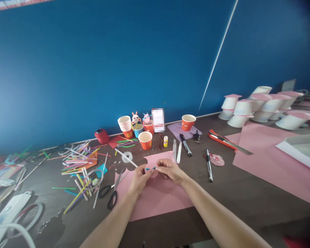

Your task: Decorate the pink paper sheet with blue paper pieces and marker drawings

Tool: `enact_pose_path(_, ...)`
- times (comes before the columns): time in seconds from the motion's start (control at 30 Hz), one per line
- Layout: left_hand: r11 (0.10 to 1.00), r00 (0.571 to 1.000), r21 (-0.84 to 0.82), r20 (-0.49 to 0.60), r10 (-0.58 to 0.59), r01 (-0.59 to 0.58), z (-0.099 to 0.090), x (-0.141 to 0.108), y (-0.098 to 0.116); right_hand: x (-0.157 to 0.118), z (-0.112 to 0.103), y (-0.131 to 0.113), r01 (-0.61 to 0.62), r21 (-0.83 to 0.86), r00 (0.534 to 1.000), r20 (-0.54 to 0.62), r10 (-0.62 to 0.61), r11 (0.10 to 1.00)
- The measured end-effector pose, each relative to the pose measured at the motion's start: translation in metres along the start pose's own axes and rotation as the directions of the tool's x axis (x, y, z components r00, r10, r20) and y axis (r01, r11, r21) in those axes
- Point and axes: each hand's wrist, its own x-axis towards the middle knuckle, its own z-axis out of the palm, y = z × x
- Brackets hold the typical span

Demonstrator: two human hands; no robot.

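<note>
Blue wall stands behind a dark table. Left hand and right hand pinch a small round pink paper piece with two blue bits on it, above a big pink sheet; fingers hide its sides.

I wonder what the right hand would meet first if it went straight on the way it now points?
The right hand points leftward, so it would probably meet the left hand, just across the small pink piece at their fingertips, though depth is unclear.
</note>
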Motion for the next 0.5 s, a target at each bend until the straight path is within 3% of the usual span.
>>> enact_pose_path(0.3,0.998,0.998,-0.027,-0.027,0.053,-0.054,-0.0005,0.0038,-0.0057,0.0013,-0.0042,-0.0015,0.045,-0.082,0.990,-0.130,-0.056,0.996)
enact_pose_path(0.5,0.968,0.970,0.189,-0.148,0.194,-0.165,0.0040,-0.0031,-0.0091,0.0015,-0.0087,-0.0021,0.036,-0.265,0.960,-0.259,-0.107,0.964)
